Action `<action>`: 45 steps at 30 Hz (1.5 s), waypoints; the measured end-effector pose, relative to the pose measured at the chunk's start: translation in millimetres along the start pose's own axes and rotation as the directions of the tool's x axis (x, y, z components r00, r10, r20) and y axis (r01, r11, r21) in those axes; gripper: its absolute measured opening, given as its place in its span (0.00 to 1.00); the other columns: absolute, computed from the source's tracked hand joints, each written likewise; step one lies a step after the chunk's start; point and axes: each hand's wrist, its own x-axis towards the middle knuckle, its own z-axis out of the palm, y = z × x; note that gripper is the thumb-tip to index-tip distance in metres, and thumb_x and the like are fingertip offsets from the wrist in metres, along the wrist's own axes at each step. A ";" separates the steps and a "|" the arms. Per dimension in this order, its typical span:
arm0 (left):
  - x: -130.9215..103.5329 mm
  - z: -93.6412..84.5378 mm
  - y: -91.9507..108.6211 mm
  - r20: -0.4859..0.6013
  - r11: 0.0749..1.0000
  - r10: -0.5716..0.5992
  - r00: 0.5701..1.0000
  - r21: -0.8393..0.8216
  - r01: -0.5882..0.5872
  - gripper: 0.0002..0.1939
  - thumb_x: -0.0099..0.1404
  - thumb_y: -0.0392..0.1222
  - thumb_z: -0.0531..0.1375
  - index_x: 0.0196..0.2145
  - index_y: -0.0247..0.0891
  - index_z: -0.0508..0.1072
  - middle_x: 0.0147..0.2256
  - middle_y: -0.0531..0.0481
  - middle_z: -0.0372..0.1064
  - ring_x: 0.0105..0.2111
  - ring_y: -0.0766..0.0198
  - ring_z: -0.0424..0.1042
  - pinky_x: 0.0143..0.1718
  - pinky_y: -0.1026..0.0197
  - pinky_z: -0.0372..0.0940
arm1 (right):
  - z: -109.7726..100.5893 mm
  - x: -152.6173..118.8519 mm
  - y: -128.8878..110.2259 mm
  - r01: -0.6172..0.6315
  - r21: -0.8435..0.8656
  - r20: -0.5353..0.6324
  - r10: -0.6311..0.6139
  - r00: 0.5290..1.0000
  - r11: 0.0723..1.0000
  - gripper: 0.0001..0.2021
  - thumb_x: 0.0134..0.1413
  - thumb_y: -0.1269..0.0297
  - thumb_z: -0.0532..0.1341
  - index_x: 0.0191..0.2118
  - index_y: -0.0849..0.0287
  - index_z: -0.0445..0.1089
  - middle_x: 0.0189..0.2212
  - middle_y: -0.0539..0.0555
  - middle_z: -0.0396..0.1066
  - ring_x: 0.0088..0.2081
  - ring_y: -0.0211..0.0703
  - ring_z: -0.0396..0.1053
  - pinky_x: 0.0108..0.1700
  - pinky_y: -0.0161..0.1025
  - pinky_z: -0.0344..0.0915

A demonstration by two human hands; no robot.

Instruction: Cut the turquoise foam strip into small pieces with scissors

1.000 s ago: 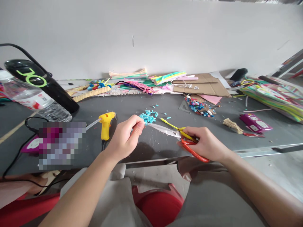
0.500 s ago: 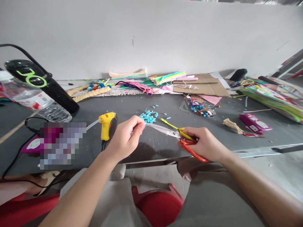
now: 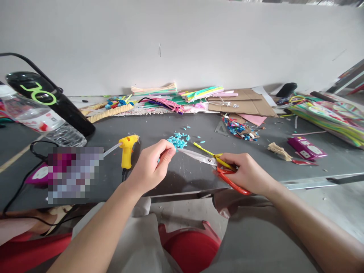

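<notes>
My right hand (image 3: 245, 168) is wrapped round red-handled scissors (image 3: 199, 156), whose blades point left. A thin yellow stem (image 3: 203, 148) runs along the scissors and into the same hand; its exact kind is unclear. My left hand (image 3: 156, 161) is closed in a pinch at the blade tips, and its fingers hide whatever they hold. Just beyond those fingers lies a pile of small light-blue pieces (image 3: 178, 140), with a few scattered behind it.
To the left are a yellow glue gun (image 3: 127, 151), a plastic bottle (image 3: 42, 117) and a black flask (image 3: 59, 102). Bundles of coloured pipe cleaners (image 3: 201, 93) and cardboard (image 3: 241, 102) line the back. A purple box (image 3: 307, 148) sits right on the grey table (image 3: 113, 129).
</notes>
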 end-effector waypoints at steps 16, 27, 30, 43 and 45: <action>-2.2 -0.2 -0.2 0.001 0.998 -0.061 0.998 -0.011 0.061 0.12 0.76 0.44 0.51 0.33 0.39 0.65 0.26 0.55 0.64 0.25 0.68 0.64 0.29 0.65 0.59 | 1.3 1.6 6.4 -0.007 0.068 -0.060 0.011 0.998 0.998 0.19 0.55 0.55 0.65 0.28 0.56 0.54 0.25 0.44 0.49 0.29 0.37 0.45 0.29 0.35 0.48; -2.8 1.0 -0.3 0.020 0.987 -0.142 0.990 -0.078 0.143 0.17 0.77 0.48 0.48 0.31 0.40 0.63 0.25 0.55 0.63 0.26 0.67 0.63 0.30 0.63 0.59 | -0.5 0.0 4.8 0.020 0.010 -0.072 -0.019 0.997 1.000 0.14 0.54 0.64 0.63 0.28 0.57 0.55 0.26 0.44 0.47 0.30 0.37 0.44 0.30 0.35 0.47; -2.7 0.5 -0.2 0.016 0.989 -0.132 0.991 -0.072 0.133 0.17 0.77 0.47 0.48 0.31 0.40 0.63 0.25 0.55 0.63 0.26 0.68 0.63 0.30 0.64 0.59 | -0.8 0.7 5.0 0.018 0.001 -0.073 -0.018 0.997 1.000 0.15 0.54 0.63 0.63 0.28 0.57 0.53 0.26 0.44 0.47 0.30 0.37 0.44 0.30 0.35 0.47; 0.1 0.3 0.9 -0.017 0.999 -0.028 0.999 0.022 0.028 0.12 0.76 0.43 0.51 0.33 0.40 0.65 0.25 0.56 0.63 0.25 0.68 0.62 0.29 0.64 0.58 | -0.3 0.3 0.4 0.031 0.013 -0.050 -0.031 0.998 0.999 0.17 0.56 0.59 0.63 0.27 0.57 0.53 0.26 0.45 0.47 0.31 0.38 0.44 0.30 0.35 0.48; -0.1 0.4 0.7 -0.015 0.999 -0.033 0.999 0.022 0.033 0.12 0.76 0.43 0.50 0.33 0.40 0.65 0.25 0.55 0.63 0.25 0.68 0.62 0.29 0.64 0.59 | 0.1 0.0 1.1 0.030 0.014 -0.044 -0.029 0.999 0.999 0.17 0.56 0.60 0.63 0.27 0.57 0.53 0.26 0.45 0.48 0.31 0.38 0.44 0.31 0.35 0.48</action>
